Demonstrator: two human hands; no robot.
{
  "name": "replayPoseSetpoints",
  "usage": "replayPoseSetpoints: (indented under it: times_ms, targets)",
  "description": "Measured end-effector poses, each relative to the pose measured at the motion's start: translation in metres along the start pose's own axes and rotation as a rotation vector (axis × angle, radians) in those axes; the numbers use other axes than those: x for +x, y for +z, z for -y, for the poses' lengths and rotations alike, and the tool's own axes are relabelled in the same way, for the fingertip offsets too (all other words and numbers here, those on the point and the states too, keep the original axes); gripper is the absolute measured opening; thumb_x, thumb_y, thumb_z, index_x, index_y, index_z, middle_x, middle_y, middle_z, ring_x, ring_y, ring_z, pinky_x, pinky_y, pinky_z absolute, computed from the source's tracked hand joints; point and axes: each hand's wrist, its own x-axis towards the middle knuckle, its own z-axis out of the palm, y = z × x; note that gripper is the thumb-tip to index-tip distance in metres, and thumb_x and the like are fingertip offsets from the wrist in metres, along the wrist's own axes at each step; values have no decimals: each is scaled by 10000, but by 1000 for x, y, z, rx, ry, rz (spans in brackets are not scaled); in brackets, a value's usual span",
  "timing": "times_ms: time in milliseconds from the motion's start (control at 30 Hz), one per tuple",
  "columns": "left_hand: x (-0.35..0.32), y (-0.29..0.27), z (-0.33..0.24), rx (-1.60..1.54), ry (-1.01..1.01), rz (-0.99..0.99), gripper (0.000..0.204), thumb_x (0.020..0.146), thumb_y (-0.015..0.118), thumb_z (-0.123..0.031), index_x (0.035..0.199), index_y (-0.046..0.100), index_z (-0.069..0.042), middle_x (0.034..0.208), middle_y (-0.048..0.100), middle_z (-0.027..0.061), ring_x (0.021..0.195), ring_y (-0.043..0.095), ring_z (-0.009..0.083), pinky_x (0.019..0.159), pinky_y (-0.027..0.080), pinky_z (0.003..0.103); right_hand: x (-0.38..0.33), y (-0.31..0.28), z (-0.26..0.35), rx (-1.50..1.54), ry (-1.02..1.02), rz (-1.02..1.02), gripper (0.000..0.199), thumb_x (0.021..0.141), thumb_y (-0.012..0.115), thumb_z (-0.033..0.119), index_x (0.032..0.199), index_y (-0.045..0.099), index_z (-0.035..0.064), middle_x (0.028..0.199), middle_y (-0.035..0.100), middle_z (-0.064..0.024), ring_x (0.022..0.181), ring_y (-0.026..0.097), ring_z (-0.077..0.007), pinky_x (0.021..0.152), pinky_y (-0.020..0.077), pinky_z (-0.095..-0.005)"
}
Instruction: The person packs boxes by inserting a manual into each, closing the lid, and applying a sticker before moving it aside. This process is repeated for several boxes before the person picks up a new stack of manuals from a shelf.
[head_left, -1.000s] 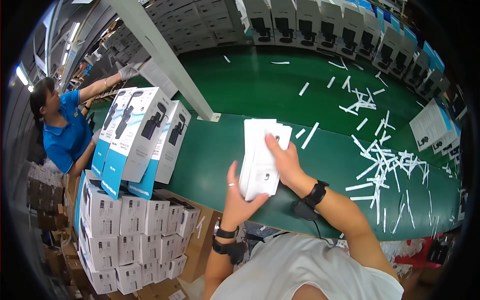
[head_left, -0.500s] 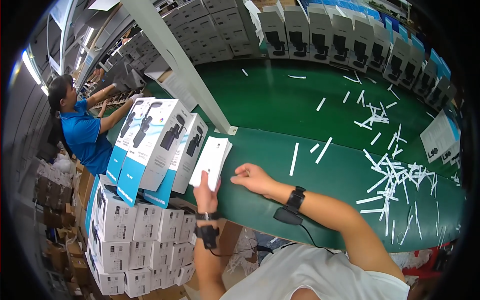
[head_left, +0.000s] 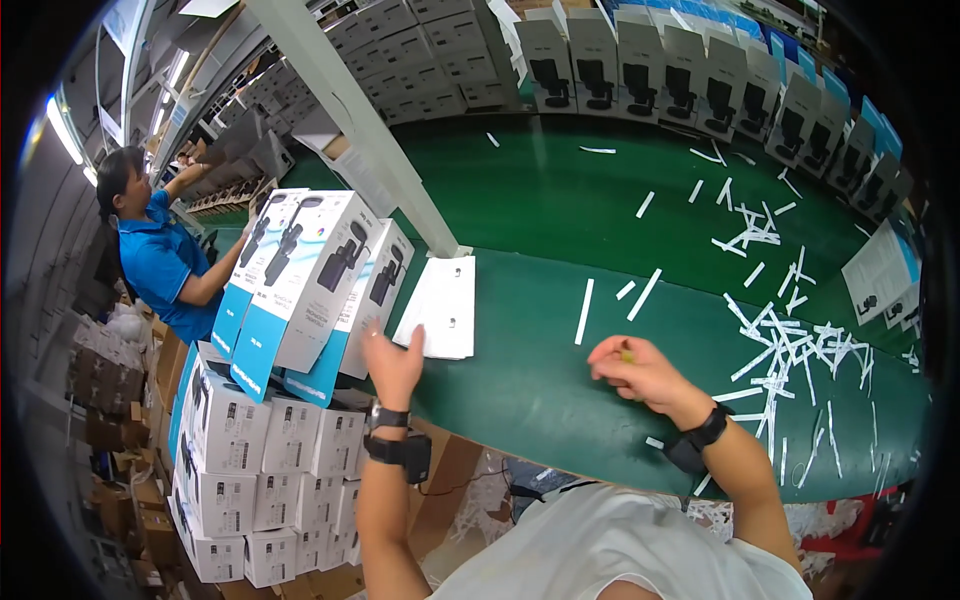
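Note:
A stack of white printed papers (head_left: 437, 312) lies flat on the green table by the foot of the metal post. My left hand (head_left: 395, 368) is at the stack's left edge, thumb and fingers apart, holding nothing. Beside its fingertips stands a white and blue product box (head_left: 372, 290), one of several upright on a pile of cartons. My right hand (head_left: 645, 378) hovers over the table's near part, fingers curled around a small yellow-green thing (head_left: 627, 356) too small to name.
White paper strips (head_left: 780, 350) litter the green table (head_left: 520, 400), mostly at right. Grey-white boxes (head_left: 640, 75) line its far edge, and another box (head_left: 880, 270) stands at right. The metal post (head_left: 370, 130) rises from the table. A co-worker in blue (head_left: 165, 250) stands at left.
My left hand has let go of the papers, which now lie on the table, and has shifted left. My right hand has moved right. The co-worker's arms have moved.

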Motion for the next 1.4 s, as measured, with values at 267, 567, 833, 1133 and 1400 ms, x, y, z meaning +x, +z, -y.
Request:
replayPoseSetpoints:
  times_ms: [267,567,833,1133,1400]
  targets:
    - [47,34,-81,489,-130,635,1346,575,842,-594,1460,158,155,1344,470,392,1289,492,436,1081,404,422,-56,8,-22,27,-210,18,126,919,656,112,1022,624,46,836,590,16,649,459,-14,503,310,-183]
    - [92,20,-30,-18,-44,785,1166,635,843,-227,1465,126,169,1347,517,309,1241,551,358,1047,448,355,49,53,-29,-7,-10,46,317,964,547,92,1264,541,-9,1120,660,-100,705,613,-112,475,421,-219]
    - [115,27,0,-178,-237,894,1063,707,777,-425,1452,249,118,1302,576,262,1184,595,337,1022,454,349,194,166,2,-187,-142,-143,307,846,476,21,1089,640,-72,828,699,-194,594,676,-247,513,547,-329]
    - [117,14,-16,-17,48,961,1208,614,864,-399,1475,189,114,1236,602,291,1131,628,369,945,513,373,251,115,16,-41,-112,-253,460,926,432,27,1375,460,-71,1099,637,-207,869,682,-266,628,611,-356]
    - [91,38,-33,418,83,811,1348,568,904,-347,1492,41,120,1221,590,331,1148,600,420,980,497,400,291,103,18,-50,-225,-313,348,872,534,34,1205,546,-69,987,671,-197,790,704,-314,653,607,-387]
